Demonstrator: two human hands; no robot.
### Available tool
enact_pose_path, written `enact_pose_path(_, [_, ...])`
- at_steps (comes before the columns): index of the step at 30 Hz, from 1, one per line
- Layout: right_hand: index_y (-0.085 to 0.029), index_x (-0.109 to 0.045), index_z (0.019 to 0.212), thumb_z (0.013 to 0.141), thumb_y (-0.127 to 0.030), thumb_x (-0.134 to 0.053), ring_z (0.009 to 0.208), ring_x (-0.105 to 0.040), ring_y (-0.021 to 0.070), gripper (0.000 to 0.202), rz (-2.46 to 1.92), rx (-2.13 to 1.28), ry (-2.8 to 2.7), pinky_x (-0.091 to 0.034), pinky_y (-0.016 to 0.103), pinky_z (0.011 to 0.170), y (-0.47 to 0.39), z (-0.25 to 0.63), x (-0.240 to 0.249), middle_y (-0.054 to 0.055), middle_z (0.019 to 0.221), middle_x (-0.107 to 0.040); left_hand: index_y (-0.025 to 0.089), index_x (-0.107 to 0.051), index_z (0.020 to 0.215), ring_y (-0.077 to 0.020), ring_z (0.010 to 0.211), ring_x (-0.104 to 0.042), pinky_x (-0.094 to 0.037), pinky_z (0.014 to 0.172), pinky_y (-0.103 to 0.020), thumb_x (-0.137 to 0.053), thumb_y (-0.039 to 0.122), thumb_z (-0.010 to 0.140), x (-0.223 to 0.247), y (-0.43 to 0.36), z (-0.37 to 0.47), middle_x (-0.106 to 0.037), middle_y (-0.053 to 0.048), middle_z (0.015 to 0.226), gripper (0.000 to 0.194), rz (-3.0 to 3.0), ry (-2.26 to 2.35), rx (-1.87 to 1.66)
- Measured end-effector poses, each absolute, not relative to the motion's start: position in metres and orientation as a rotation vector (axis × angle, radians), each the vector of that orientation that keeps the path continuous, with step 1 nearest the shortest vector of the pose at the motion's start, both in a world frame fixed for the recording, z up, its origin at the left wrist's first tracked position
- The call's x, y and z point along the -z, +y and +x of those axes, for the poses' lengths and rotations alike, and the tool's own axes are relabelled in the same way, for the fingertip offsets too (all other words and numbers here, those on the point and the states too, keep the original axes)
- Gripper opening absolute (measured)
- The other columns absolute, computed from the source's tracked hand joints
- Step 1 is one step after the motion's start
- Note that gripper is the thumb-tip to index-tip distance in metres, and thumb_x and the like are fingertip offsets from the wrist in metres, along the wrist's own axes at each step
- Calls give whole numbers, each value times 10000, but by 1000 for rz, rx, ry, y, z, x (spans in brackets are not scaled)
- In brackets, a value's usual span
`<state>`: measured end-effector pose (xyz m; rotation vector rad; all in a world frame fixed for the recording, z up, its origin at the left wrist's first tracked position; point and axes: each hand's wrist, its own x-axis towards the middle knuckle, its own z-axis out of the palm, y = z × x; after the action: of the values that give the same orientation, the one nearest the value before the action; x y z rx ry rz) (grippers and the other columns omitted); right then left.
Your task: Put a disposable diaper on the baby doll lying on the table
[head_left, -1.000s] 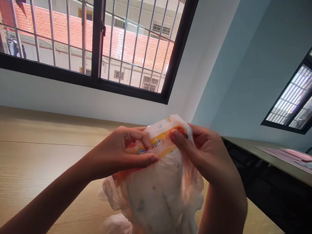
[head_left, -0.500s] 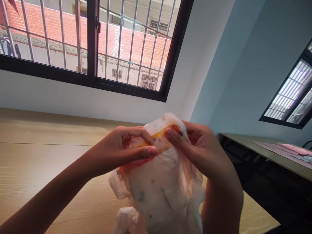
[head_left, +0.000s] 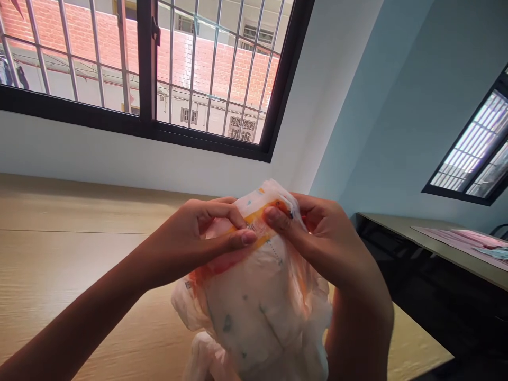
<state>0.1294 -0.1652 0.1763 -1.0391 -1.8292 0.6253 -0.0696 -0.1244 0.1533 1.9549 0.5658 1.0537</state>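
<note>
A crumpled, translucent white plastic bag [head_left: 254,312] with orange and yellow print is held up over the wooden table [head_left: 79,275]. My left hand [head_left: 206,238] grips its upper left part, thumb across the front and index finger bent near the printed band. On the upper right side, my right hand [head_left: 313,238] pinches the bag, with its thumb on the print and the other fingers behind it. The two thumb tips are close together. Loose folds of the bag hang below both hands; what is inside cannot be made out.
Beyond the table is a white wall with a barred, black-framed window [head_left: 146,121]. At the right, a second table [head_left: 389,225] holds a pink sheet [head_left: 456,241] with items on it. Another window [head_left: 472,153] is on the far right wall.
The bag and both hands sit slightly higher and a little further left in view. Both hands keep their hold, and the printed band shows more clearly between the thumbs.
</note>
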Motion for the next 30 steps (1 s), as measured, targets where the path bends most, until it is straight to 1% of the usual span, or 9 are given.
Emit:
enact_pose_path(3, [-189,-668,814,849,-456,-663,737,-589,179,269,-1041,-630,-1830,-466,254,607,-164,132,-177,19,768,-626,191,-677,705,-174,925,-602,-477,793,-262,-681,374,844,-152,-123,-71,-633,-11,931,230,1995,554,-1033])
enact_pose_path(7, [-194,-673,813,842,-457,-672,727,-594,178,265,-1040,-656,-1817,-478,254,602,-162,136,-178,16,753,-623,187,-670,690,-168,890,-605,-478,776,-263,-689,369,837,-150,-121,-72,-621,-9,899,234,2000,556,-1018])
enact_pose_path(11, [-195,-671,817,843,-449,-676,725,-600,175,255,-1029,-695,-1827,-486,249,598,-160,136,-178,9,734,-609,194,-676,717,-152,883,-594,-480,818,-269,-708,333,821,-150,-120,-73,-616,-5,929,177,1986,507,-1014])
enact_pose_path(15, [-197,-673,827,842,-457,-676,719,-605,172,261,-1040,-694,-1821,-493,248,598,-161,135,-178,7,732,-614,193,-672,729,-145,857,-579,-483,834,-283,-716,322,807,-151,-119,-75,-602,-4,912,157,1987,491,-1018])
enact_pose_path(20, [-208,-675,835,835,-478,-676,751,-623,190,269,-1032,-696,-1799,-512,260,622,-165,137,-178,16,765,-635,191,-673,739,-158,901,-581,-487,816,-266,-714,283,793,-151,-118,-78,-595,-7,938,114,2028,479,-965])
enact_pose_path(24, [-218,-683,840,825,-512,-672,769,-631,204,294,-1055,-686,-1790,-524,269,628,-166,139,-179,29,794,-656,186,-673,761,-173,951,-584,-494,822,-263,-700,273,800,-151,-118,-80,-594,-21,1003,99,2046,483,-912])
enact_pose_path(27, [-214,-692,849,813,-529,-679,762,-633,207,318,-1067,-660,-1790,-527,271,620,-165,141,-178,39,803,-667,182,-657,730,-167,957,-578,-490,838,-255,-705,271,791,-151,-118,-80,-589,-21,1029,118,2062,499,-875])
enact_pose_path(30, [-201,-696,871,807,-540,-683,763,-639,211,345,-1078,-611,-1751,-534,275,613,-164,143,-177,52,819,-676,181,-633,697,-169,988,-576,-485,848,-243,-694,230,784,-151,-119,-81,-595,-21,1075,117,2072,470,-851])
